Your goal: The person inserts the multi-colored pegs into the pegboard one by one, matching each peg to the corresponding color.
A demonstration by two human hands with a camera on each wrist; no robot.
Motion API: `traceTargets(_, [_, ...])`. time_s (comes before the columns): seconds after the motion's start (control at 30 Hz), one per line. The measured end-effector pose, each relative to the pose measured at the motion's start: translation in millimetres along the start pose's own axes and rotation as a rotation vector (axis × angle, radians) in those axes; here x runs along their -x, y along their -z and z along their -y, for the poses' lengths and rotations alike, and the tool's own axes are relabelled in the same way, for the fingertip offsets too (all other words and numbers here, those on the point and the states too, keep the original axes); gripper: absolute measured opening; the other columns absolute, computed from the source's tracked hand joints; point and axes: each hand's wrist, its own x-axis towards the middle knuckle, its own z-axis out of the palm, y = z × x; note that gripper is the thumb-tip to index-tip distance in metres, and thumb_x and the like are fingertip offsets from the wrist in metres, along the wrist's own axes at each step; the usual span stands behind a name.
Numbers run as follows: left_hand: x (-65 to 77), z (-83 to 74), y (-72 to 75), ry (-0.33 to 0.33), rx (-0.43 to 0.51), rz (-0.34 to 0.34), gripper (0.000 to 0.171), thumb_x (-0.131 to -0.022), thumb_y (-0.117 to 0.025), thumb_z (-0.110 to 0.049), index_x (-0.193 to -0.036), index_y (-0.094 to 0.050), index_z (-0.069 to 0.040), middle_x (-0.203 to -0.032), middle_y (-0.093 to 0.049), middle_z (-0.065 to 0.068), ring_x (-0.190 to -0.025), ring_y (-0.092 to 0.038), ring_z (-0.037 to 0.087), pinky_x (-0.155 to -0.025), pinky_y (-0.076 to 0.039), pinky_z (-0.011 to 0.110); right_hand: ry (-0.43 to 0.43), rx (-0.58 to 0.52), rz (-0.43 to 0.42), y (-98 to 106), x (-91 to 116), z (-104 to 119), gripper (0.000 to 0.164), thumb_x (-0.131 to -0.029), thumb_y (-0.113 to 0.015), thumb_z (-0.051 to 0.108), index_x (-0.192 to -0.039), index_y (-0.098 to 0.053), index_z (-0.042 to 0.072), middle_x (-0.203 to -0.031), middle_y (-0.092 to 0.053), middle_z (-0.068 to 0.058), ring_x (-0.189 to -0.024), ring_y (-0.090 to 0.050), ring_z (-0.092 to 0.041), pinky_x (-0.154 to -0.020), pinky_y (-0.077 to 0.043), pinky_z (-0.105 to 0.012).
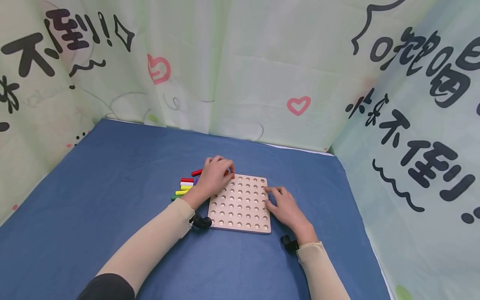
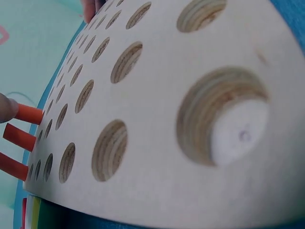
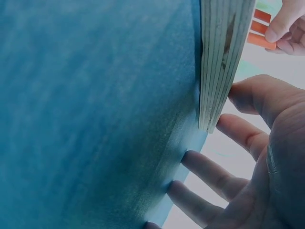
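Your left hand (image 1: 214, 179) is pinching an orange peg (image 2: 29, 114) at the far-left part of the pegboard (image 1: 244, 203); two more orange pegs (image 2: 20, 138) are standing beside it. Your right hand (image 1: 286, 208) is spreading its fingers, gripping nothing, thumb and forefinger touching the board's right edge. Coloured pegs (image 1: 182, 193) are lying left of the board on the blue cloth (image 1: 240, 266).

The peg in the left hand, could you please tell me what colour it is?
The peg is orange, seen best in the left wrist view.
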Motion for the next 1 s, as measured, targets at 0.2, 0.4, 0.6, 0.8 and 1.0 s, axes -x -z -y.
traceTargets(0.2, [-0.2, -0.1, 0.1, -0.016, -0.013, -0.025, 0.008, -0.097, -0.074, -0.023, -0.094, -0.067, -0.023, -0.094, -0.071, -0.006, -0.113, -0.055, 0.022, -0.100, -0.036, 0.050, -0.002, 0.003, 0.004, -0.6, 0.2, 0.0, 0.049, -0.106, -0.057, 0.030, -0.153, -0.050, 0.017, -0.149, -0.046, -0.021, -0.138, -0.044, -0.044, -0.107, -0.041, -0.063])
traceTargets(0.4, [-0.1, 0.7, -0.1, -0.034, -0.032, -0.021, 0.007, -0.098, -0.073, -0.021, -0.094, -0.067, -0.023, -0.091, -0.069, -0.006, -0.108, -0.054, 0.020, -0.096, -0.037, 0.047, 0.005, 0.004, 0.008, -1.8, -0.3, -0.3, 0.049, -0.106, -0.057, 0.031, -0.153, -0.050, 0.017, -0.149, -0.046, -0.021, -0.138, -0.045, -0.045, -0.107, -0.041, -0.063])
traceTargets(0.6, [1.2, -0.2, 2.5, -0.050, -0.056, 0.001, 0.004, -0.101, -0.069, -0.022, -0.097, -0.068, -0.022, -0.095, -0.068, -0.006, -0.107, -0.052, 0.019, -0.096, -0.036, 0.046, 0.002, -0.002, 0.009, -2.1, 0.4, -1.2, 0.049, -0.107, -0.056, 0.031, -0.153, -0.049, 0.018, -0.149, -0.046, -0.021, -0.138, -0.044, -0.045, -0.107, -0.041, -0.063])
traceTargets(0.8, [2.6, -0.3, 3.8, -0.051, -0.087, 0.020, 0.004, -0.102, -0.067, -0.024, -0.102, -0.070, -0.022, -0.104, -0.072, -0.005, -0.104, -0.051, 0.020, -0.096, -0.036, 0.046, 0.008, 0.002, 0.001, -2.4, 0.6, -2.0, 0.049, -0.107, -0.056, 0.031, -0.153, -0.050, 0.018, -0.148, -0.046, -0.021, -0.138, -0.044, -0.045, -0.106, -0.041, -0.064])
traceTargets(1.0, [4.0, 1.5, 1.2, -0.051, -0.137, 0.022, 0.006, -0.103, -0.066, -0.024, -0.105, -0.071, -0.024, -0.114, -0.073, -0.004, -0.110, -0.053, 0.021, -0.095, -0.038, 0.047, 0.009, 0.008, 0.002, -1.5, 0.9, -1.8, 0.049, -0.107, -0.056, 0.031, -0.153, -0.049, 0.018, -0.148, -0.047, -0.021, -0.138, -0.044, -0.045, -0.106, -0.041, -0.064])
